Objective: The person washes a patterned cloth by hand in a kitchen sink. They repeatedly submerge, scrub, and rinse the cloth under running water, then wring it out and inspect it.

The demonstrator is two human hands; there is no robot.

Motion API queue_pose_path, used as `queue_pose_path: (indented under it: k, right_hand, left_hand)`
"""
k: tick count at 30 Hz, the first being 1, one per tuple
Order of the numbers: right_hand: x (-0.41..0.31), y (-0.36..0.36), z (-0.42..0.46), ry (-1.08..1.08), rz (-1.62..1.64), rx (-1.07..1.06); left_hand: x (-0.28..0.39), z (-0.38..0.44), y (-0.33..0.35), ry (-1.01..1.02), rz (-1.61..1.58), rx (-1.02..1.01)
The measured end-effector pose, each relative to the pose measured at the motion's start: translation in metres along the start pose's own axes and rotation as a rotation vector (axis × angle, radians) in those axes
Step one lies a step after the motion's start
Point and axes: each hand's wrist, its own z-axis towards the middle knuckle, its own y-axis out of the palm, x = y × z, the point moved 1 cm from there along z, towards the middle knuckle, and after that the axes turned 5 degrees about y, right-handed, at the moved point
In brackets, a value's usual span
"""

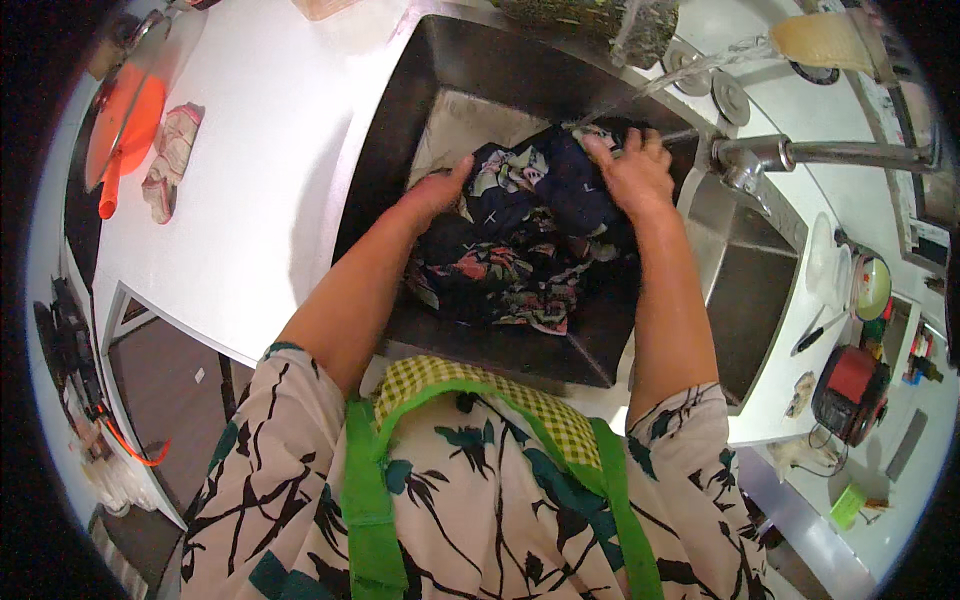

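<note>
A dark navy cloth item [517, 247] with a floral print lies bunched in the deep metal sink basin [382, 157]. My left hand [442, 184] grips its left edge, thumb on top and the other fingers hidden by the folds. At the upper right of the bundle, my right hand [641, 172] holds the cloth with thumb and fingers spread around it. A stream of water [697, 67] falls from a yellowish spout end [825, 45] onto the fabric near my right hand.
A metal faucet fixture [825, 154] stands right of the basin, above a second basin [750, 300]. On the white counter [262, 150] lie a crumpled cloth [174, 161] and an orange utensil [135, 120]. A knife [814, 337] and a red-black appliance [847, 394] are at right.
</note>
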Motion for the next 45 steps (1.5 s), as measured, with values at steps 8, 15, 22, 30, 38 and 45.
queue_pose_path:
  k: [8, 15, 22, 30, 38, 45]
  right_hand:
    - [-0.021, 0.083, 0.023, -0.194, 0.168, -0.135]
    - [-0.038, 0.042, -0.128, -0.626, 0.183, -0.207]
    - [-0.044, 0.143, -0.089, -0.474, 0.264, -0.092]
    - [-0.087, 0.142, 0.032, -0.244, 0.138, -0.095]
    - [0.005, 0.123, 0.141, -0.135, 0.11, -0.272]
    - [0.012, 0.145, 0.053, -0.257, 0.27, -0.027]
  left_hand:
    - [0.018, -0.034, 0.01, 0.376, 0.573, 0.059]
    - [0.003, -0.021, 0.014, 0.227, 0.582, -0.064]
    - [0.016, -0.029, 0.008, 0.151, -0.124, -0.063]
    - [0.002, 0.007, 0.02, 0.59, 0.905, -0.14]
    - [-0.017, -0.039, -0.01, 0.482, 0.492, 0.204]
    - [0.019, -0.031, 0.013, 0.482, 0.593, 0.152]
